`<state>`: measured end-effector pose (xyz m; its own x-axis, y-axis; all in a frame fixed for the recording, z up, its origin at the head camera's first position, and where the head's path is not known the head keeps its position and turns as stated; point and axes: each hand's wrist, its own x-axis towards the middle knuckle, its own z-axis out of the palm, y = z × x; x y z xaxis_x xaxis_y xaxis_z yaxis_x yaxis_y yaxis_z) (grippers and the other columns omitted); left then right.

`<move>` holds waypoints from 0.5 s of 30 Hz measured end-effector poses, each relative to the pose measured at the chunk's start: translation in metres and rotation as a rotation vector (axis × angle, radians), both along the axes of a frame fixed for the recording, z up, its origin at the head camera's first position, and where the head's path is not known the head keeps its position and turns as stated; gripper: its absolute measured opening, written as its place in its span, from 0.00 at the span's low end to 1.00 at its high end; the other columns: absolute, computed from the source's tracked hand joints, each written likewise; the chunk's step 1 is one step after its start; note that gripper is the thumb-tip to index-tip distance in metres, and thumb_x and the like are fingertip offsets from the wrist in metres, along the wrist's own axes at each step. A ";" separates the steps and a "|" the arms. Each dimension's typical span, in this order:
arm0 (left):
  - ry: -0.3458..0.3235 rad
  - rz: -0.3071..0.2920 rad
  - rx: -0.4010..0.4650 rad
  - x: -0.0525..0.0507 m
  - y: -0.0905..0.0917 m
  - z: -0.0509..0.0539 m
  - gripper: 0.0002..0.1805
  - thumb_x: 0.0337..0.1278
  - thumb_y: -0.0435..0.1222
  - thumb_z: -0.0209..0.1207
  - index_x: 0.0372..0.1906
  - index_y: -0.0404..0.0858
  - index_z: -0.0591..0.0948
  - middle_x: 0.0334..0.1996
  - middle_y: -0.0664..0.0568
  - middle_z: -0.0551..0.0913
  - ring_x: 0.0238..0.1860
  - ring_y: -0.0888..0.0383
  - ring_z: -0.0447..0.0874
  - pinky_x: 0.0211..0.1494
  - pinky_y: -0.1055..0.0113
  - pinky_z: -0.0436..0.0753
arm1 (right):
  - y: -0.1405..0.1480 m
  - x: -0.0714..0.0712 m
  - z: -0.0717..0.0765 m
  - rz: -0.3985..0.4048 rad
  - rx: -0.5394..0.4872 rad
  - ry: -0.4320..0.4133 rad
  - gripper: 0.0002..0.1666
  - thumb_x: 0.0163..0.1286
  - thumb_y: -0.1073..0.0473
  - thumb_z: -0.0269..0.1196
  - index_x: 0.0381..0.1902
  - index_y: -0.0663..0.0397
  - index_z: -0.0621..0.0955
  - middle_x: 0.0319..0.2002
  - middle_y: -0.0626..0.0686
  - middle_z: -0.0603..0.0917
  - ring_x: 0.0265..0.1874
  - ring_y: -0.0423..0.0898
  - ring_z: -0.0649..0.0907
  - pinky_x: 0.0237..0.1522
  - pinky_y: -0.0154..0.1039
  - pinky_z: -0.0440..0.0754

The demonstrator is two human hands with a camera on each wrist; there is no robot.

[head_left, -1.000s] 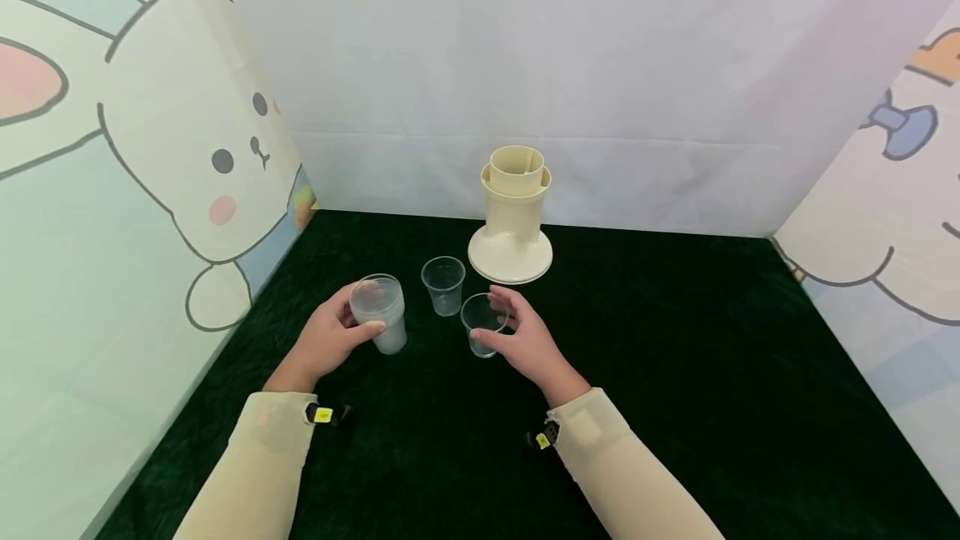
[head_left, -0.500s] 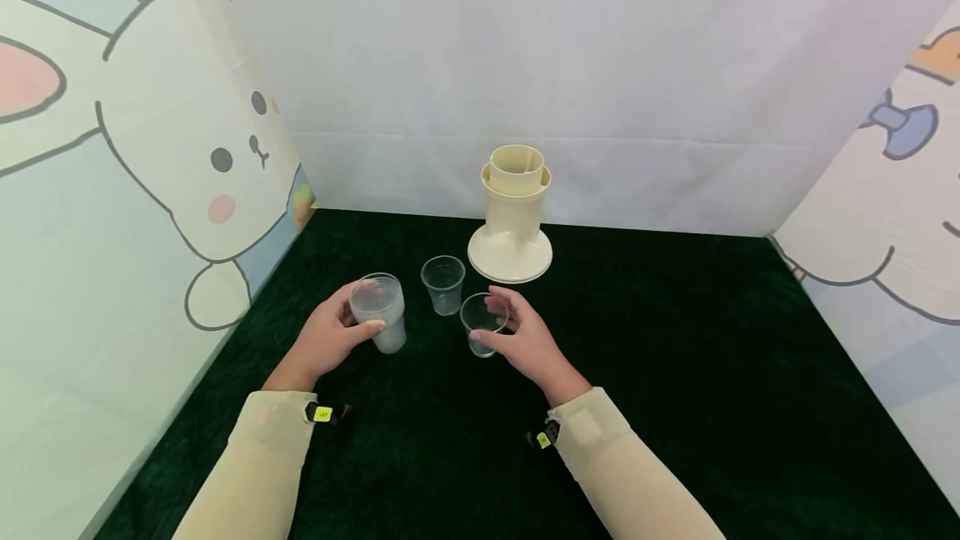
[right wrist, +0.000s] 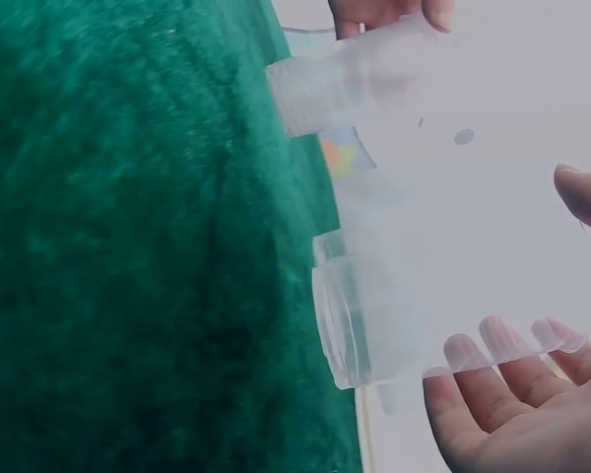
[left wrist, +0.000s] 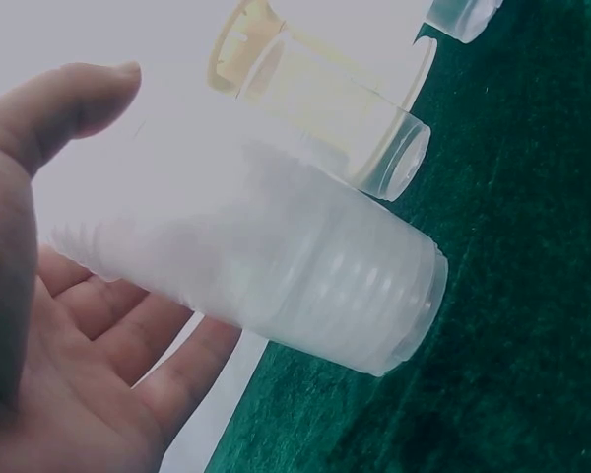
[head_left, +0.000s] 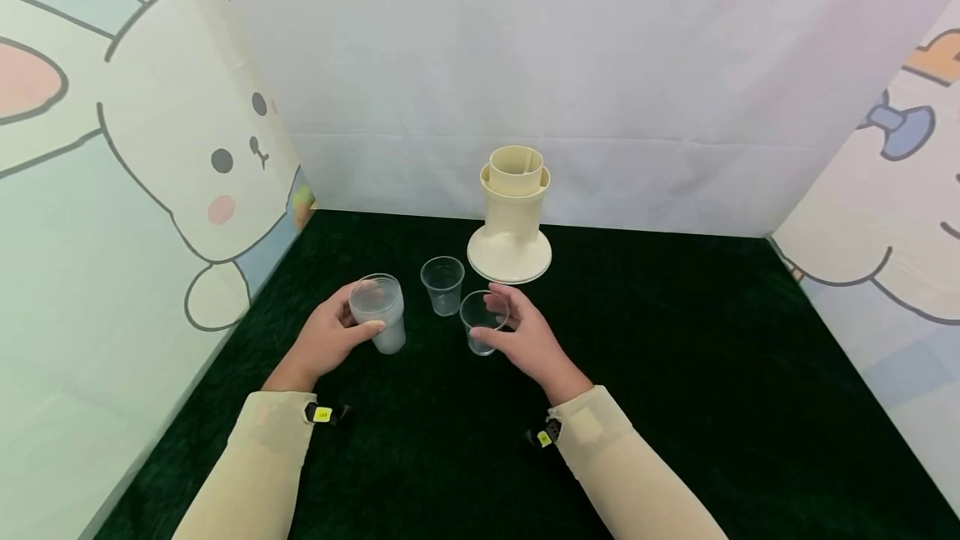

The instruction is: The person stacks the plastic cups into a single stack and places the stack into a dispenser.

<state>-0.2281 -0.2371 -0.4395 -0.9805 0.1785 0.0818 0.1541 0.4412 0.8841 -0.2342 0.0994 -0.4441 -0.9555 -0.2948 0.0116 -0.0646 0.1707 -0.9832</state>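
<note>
Counting in front of one cream stand (head_left: 514, 219), I see two cups (head_left: 474, 320), right fingers (right wrist: 488, 396) gripping one, left fingers (left wrist: 143, 340) one cup stack (head_left: 382, 305).

Green velvety cloth (right wrist: 128, 236) filled most of the left side. Right hand (right wrist: 532, 414) had its fingers along a tapered clear plastic cup (right wrist: 374, 315) — fingertips (right wrist: 499, 335) showed at its wall, thumb (right wrist: 589, 200) across from them. Up top, left hand (right wrist: 379, 12), cropped, gripped a cloudy translucent stack of plastic cups (right wrist: 320, 89). Whitish backdrop (right wrist: 512, 89) was washed out — one grey oval spot (right wrist: 464, 136), blurry orange-yellow patch (right wrist: 340, 158).
</note>
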 end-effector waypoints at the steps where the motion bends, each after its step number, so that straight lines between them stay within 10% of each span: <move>1: 0.003 -0.002 -0.002 0.000 0.000 0.000 0.40 0.66 0.47 0.68 0.77 0.41 0.64 0.68 0.42 0.73 0.66 0.43 0.74 0.69 0.39 0.71 | 0.000 0.000 0.001 0.003 -0.003 0.004 0.44 0.65 0.53 0.75 0.75 0.42 0.68 0.68 0.50 0.76 0.68 0.47 0.74 0.70 0.53 0.69; 15: 0.001 -0.009 0.006 0.001 0.000 -0.001 0.41 0.66 0.48 0.68 0.77 0.42 0.64 0.68 0.43 0.73 0.66 0.42 0.74 0.69 0.39 0.71 | 0.004 0.003 0.025 0.036 -0.011 0.048 0.44 0.65 0.50 0.75 0.74 0.41 0.68 0.67 0.48 0.77 0.68 0.46 0.75 0.70 0.52 0.70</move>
<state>-0.2271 -0.2373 -0.4401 -0.9788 0.1869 0.0836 0.1587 0.4346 0.8865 -0.2315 0.1037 -0.4190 -0.9425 -0.3288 0.0602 -0.1173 0.1565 -0.9807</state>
